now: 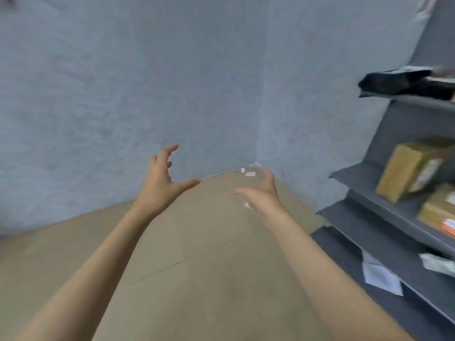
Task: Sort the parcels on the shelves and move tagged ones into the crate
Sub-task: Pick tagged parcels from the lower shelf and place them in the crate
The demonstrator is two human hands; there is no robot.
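Observation:
My left hand (163,178) and my right hand (262,193) are stretched out in front of me over the bare floor, fingers spread, holding nothing. A grey metal shelf unit (374,210) stands at the right edge. On it lie a black plastic-wrapped parcel (403,83) on an upper shelf, two brown cardboard parcels (406,168) (438,212) with labels on the middle shelves, and a white flat parcel (380,275) plus a pale bag (438,263) lower down. Both hands are well left of the shelves. No crate is in view.
A grey-blue wall (123,82) runs across the back and meets another at a corner (261,119). The tan floor (197,267) has small bits of litter (250,173) near the corner. The picture is blurred.

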